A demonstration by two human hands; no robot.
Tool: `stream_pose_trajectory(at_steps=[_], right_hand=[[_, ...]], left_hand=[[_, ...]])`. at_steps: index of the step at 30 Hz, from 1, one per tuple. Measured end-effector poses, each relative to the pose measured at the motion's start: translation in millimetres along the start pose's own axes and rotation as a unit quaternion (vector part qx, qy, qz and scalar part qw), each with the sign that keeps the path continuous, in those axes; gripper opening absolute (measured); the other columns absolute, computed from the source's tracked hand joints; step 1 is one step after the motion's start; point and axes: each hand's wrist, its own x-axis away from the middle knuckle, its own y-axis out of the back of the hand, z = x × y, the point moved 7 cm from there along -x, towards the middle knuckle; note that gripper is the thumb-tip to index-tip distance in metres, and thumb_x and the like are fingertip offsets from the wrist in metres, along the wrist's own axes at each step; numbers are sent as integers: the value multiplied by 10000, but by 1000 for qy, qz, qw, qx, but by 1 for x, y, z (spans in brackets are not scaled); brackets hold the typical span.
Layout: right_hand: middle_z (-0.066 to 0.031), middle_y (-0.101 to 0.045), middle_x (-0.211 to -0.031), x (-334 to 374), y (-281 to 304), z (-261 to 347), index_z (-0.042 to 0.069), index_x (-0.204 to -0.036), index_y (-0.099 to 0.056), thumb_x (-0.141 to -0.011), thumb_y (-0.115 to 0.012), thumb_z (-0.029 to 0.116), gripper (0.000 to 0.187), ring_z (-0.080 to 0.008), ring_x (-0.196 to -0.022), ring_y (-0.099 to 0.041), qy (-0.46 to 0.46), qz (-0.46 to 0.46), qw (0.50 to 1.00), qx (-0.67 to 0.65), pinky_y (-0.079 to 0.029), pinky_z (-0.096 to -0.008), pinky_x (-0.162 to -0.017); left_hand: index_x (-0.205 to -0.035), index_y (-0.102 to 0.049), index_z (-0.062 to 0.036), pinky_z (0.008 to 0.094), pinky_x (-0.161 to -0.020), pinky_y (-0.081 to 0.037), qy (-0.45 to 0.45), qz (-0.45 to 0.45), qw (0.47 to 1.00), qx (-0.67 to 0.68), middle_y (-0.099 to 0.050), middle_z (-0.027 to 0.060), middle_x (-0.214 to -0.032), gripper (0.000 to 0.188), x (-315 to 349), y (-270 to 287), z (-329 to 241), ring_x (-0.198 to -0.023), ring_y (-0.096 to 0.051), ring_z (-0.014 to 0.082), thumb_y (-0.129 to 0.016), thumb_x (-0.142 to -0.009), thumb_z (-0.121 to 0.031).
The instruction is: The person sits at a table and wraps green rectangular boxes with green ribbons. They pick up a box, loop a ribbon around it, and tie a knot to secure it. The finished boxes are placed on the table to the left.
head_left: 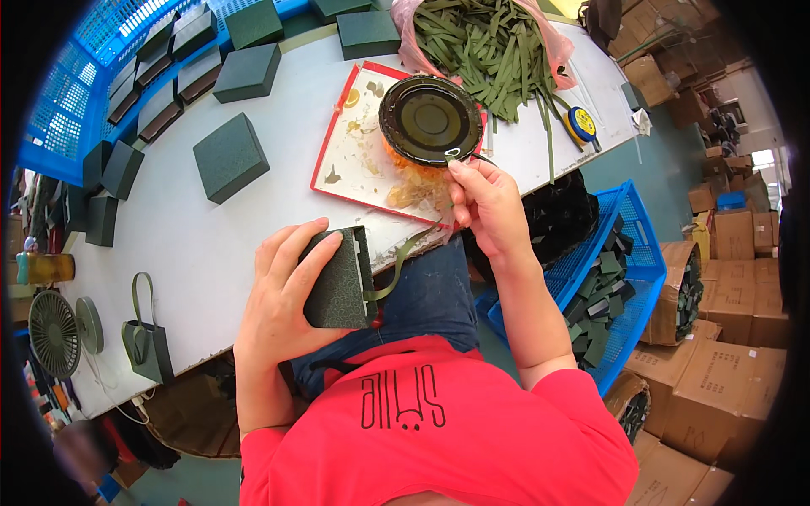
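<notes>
My left hand is wrapped round a small dark green patterned box, held at the table's near edge above my lap. A green ribbon curves up and away from the box's right side. My right hand is closed in a pinch at the near rim of a round black dish. Something small and pale shows at its fingertips, too small to name. Dark glossy liquid fills the dish's bottom. Beneath it lies a white board with a red edge, smeared with yellowish residue.
Several dark green boxes stand at the far left, beside blue crates. Cut green ribbons spill from a pink bag. A tape measure lies right. A small green bag and fan stand left; a blue crate sits below right.
</notes>
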Motion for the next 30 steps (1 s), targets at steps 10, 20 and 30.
stream_pose_trajectory(at_steps=[10,20,30], right_hand=[[9,-593,-716,38,-19,9,33,-931,-617,-969,-639,174,147,-40,-549,-502,44,69,996,46,-371,-196,-487],[62,-585,-798,67,-72,-12,11,-942,-611,-980,-651,152,151,10,-708,-508,-77,269,950,141,-412,-180,-604],[76,-532,-754,63,-77,-16,39,-866,-585,-961,-669,134,158,6,-667,-460,-92,297,936,162,-366,-189,-565]], left_hand=[[-1346,-538,-29,475,-1016,-440,-4,-24,999,29,-544,166,-1373,899,3,4,6,-1224,-514,383,-911,-555,-237],[-1382,-506,-24,462,-1025,-441,-51,19,992,112,-550,162,-1388,938,-2,5,-4,-1225,-524,379,-906,-553,-206],[-1365,-521,-20,465,-1011,-447,-64,29,991,116,-560,156,-1373,924,-5,8,-8,-1204,-533,374,-909,-551,-225]])
